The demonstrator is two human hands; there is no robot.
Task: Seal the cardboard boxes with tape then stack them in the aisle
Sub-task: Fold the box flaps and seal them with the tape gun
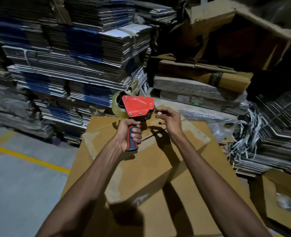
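A person's left hand (pixel 126 134) clenches the handle of a red tape dispenser (pixel 135 108) above a cardboard box (pixel 151 151), while the right hand (pixel 167 119), fingers loosely curled, reaches its front edge.

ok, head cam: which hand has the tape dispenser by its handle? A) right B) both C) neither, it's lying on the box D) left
D: the left hand is wrapped round the grip of the red tape dispenser, held up above the cardboard box, while the right hand only reaches with its fingertips toward the dispenser's front end.
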